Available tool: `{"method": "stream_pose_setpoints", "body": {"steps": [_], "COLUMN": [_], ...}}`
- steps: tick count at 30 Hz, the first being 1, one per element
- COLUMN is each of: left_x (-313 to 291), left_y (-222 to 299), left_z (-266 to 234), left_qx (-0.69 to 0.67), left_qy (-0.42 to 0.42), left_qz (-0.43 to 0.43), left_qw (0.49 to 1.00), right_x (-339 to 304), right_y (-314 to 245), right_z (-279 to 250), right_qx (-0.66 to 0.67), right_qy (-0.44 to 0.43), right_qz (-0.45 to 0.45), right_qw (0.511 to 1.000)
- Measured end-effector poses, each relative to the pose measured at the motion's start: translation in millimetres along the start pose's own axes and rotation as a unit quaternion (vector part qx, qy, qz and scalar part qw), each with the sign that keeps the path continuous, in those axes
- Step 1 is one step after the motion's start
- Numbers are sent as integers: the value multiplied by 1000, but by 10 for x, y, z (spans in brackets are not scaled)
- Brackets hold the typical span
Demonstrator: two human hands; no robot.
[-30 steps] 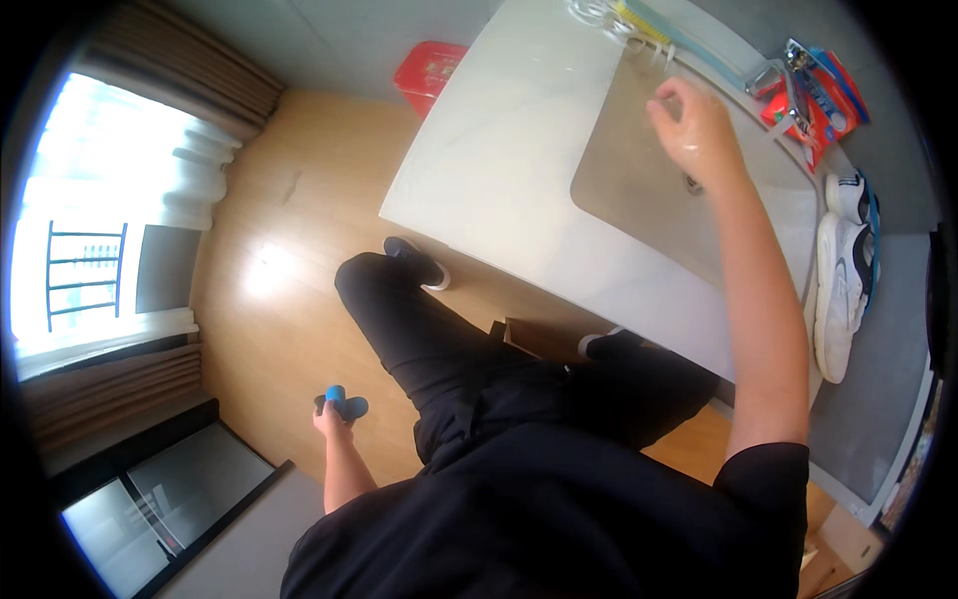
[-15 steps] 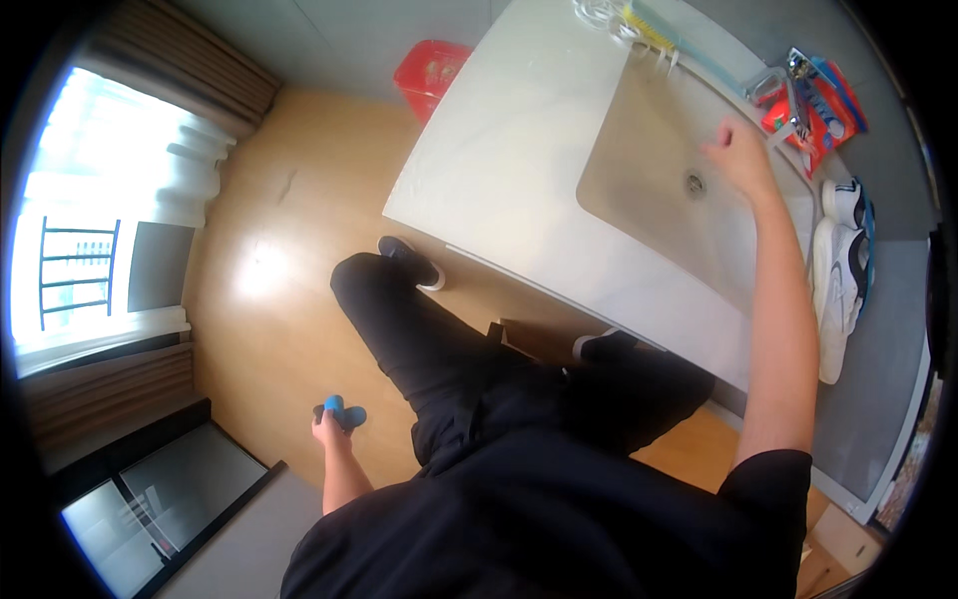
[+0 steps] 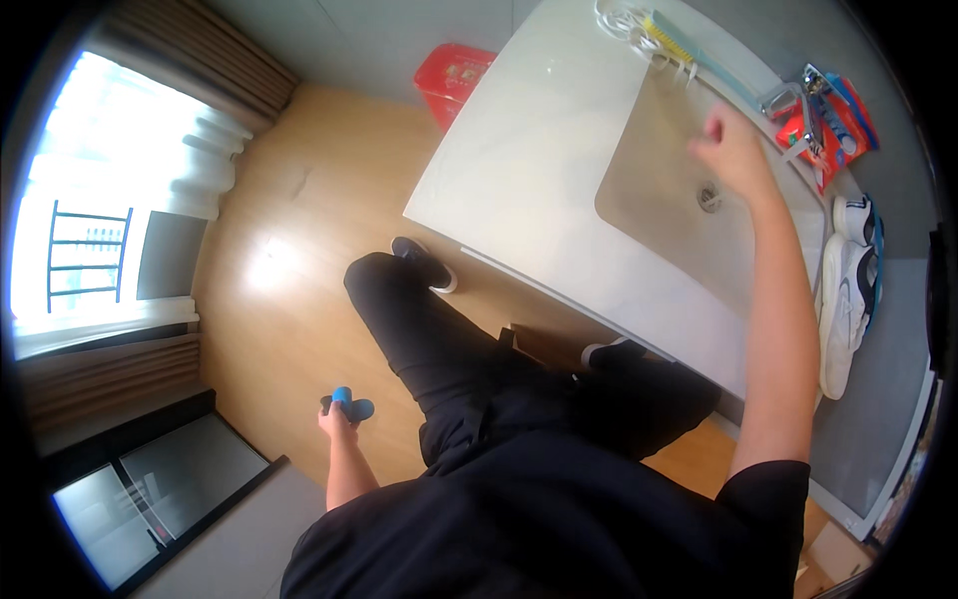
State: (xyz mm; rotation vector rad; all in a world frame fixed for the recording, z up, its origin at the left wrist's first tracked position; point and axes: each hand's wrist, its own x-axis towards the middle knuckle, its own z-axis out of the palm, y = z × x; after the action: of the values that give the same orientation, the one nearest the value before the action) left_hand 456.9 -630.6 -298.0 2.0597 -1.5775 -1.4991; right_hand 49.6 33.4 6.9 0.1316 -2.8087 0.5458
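I stand at a white counter with a sunken basin. My right hand is stretched out over the basin, fingers curled, close to the chrome tap; I cannot make out anything in it. My left hand hangs at my side over the wooden floor, closed around a small blue object. The basin's drain lies just below my right hand.
A blue-and-yellow brush and a white cord lie at the counter's far edge. Red and blue packets sit behind the tap. White sneakers rest on the right end. A red bin stands on the floor.
My right hand has travelled across the basin toward the tap. My left hand stays at my side with the blue object.
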Motion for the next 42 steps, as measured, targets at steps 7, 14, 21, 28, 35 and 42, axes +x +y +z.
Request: {"method": "stream_pose_setpoints", "body": {"steps": [7,14,21,28,35,42], "left_x": [67,75,143,108,70,1], "left_y": [-15,-90,-62,-32,-80,19], "left_z": [16,12,139,225,-32,119], "left_qx": [-10,-9,3,-8,13,14], "left_qy": [-32,-14,-19,-48,1,-29], "left_qz": [-7,2,7,15,-7,1], "left_qw": [999,1000,1000,999,1000,999], "right_x": [65,-130,-61,-338,-380,-259], "right_y": [412,51,-1523,-2620,-2520,-2444], "right_z": [226,385,263,1281,1337,1403], "right_qx": [-109,-83,87,79,13,16], "right_qy": [-36,-107,-55,-61,-150,-148], "right_qz": [128,47,-130,-356,-355,-380], "right_qw": [985,990,986,929,923,913]}}
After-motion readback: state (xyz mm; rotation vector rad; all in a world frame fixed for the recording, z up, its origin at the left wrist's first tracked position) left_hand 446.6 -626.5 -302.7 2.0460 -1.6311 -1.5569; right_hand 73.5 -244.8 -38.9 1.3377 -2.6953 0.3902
